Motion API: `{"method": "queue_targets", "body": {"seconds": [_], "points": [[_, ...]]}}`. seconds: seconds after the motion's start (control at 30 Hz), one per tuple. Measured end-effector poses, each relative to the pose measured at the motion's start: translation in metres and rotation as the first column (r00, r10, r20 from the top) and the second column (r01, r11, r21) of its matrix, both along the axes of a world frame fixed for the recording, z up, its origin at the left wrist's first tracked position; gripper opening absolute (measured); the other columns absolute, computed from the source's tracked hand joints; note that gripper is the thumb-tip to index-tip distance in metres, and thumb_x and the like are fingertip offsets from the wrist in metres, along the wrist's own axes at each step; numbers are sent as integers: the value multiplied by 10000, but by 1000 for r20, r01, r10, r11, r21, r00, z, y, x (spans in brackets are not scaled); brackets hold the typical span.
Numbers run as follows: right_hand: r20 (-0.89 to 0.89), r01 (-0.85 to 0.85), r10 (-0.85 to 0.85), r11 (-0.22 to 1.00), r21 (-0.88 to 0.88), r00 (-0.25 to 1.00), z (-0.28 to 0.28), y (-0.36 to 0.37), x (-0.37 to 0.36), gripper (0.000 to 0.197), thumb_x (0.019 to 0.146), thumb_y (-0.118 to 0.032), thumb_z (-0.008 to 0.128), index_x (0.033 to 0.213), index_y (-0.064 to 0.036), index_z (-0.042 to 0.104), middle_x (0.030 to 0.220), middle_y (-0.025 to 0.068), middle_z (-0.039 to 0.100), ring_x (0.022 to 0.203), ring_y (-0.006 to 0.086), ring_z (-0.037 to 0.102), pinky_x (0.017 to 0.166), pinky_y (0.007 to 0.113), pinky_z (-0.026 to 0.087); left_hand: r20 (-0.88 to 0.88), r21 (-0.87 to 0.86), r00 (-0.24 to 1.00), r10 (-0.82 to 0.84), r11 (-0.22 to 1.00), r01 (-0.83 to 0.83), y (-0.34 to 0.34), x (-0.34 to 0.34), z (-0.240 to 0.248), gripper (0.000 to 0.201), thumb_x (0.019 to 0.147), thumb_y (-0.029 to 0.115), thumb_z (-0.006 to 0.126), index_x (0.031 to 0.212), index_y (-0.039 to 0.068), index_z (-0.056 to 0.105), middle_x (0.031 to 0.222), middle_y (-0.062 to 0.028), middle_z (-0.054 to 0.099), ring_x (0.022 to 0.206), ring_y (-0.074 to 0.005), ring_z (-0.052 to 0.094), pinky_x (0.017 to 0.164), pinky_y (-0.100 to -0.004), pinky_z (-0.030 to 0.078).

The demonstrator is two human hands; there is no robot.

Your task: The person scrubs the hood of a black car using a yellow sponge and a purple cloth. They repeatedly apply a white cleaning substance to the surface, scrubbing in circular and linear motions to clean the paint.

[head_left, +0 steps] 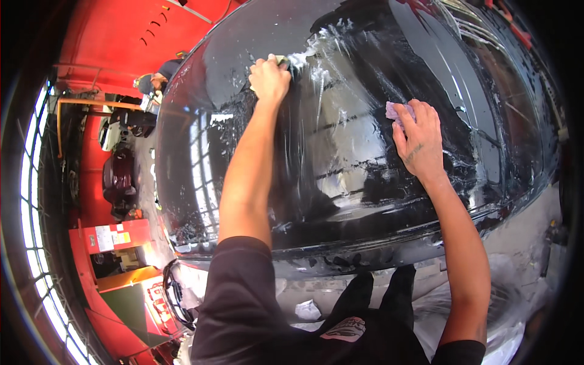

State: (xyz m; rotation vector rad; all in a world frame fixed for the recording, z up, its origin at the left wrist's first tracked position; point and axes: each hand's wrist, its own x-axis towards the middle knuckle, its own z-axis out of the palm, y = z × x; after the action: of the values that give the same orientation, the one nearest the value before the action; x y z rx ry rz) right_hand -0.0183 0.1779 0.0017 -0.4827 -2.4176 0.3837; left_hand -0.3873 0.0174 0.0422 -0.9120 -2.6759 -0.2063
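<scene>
A large, glossy black car panel (298,207) spreads out before me, wet and streaked, with white suds (328,39) smeared across its far middle. My left hand (269,79) is closed round a yellowish sponge (281,60), pressed to the panel beside the suds. Only the sponge's edges show past the fingers. Farther right and nearer to me, my right hand (421,140) presses a crumpled light-purple cloth (392,112) to the same surface. The palm covers most of that cloth, and its fingers are bent over it.
Another person (157,82) is beyond the panel's left side. A dark red car part (118,176) and an orange pipe frame (100,103) stand at the left, near red walls. Crumpled white paper (308,310) lies by my legs; clear plastic sheeting (499,292) is at the lower right.
</scene>
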Motion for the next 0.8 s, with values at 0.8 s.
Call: {"method": "queue_targets", "body": {"seconds": [0.8], "points": [[36,45,-46,998,38,998,-6,14,10,429,953,-185,717,1355,-43,676,1369,204,601,1307,399,544,1170,565,409,79,64,885,-459,888,455,-177,227,-8,811,728,-25,696,1532,4,590,1372,-281,600,1115,-455,597,943,-542,485]]}}
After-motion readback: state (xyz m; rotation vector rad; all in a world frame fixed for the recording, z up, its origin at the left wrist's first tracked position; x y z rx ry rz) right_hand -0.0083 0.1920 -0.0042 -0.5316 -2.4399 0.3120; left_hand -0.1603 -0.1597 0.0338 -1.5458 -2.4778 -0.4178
